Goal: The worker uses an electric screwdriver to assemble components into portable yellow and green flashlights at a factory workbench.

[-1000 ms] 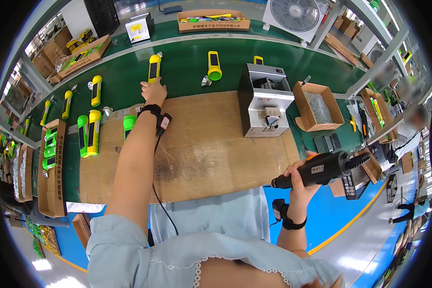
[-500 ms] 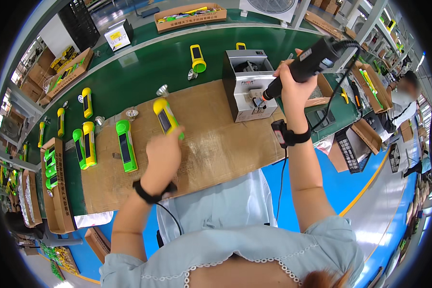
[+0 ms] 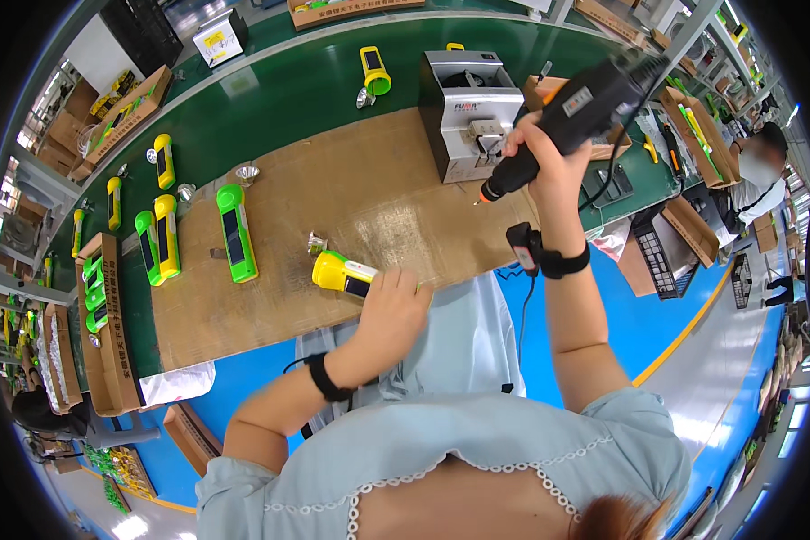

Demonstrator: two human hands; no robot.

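Note:
My left hand point(image 3: 394, 310) is closed over the rear of a yellow flashlight point(image 3: 331, 273) with a dark panel, held sideways near the front edge of the cardboard sheet point(image 3: 333, 198). A shiny reflector cup point(image 3: 316, 243) sits beside the flashlight's head. In my right hand point(image 3: 553, 166) is a black electric screwdriver point(image 3: 571, 112), tilted with its orange-ringed tip down to the left, above the cardboard. Behind that tip stands a grey metal screw feeder box point(image 3: 459, 148). A green flashlight point(image 3: 236, 236) lies farther left on the cardboard, with another reflector cup point(image 3: 247, 175) near its head.
Several more flashlights point(image 3: 165, 236) lie along the left of the green bench point(image 3: 297, 103). A cardboard box point(image 3: 117, 360) of green flashlights stands at the left edge. Beyond the feeder, another flashlight point(image 3: 375, 72) lies on the bench. At far right is a person point(image 3: 760, 171).
My left hand has drawn the yellow flashlight nearer and turned it sideways. My right hand has moved the screwdriver's tip away from the feeder box, toward me. The view has shifted.

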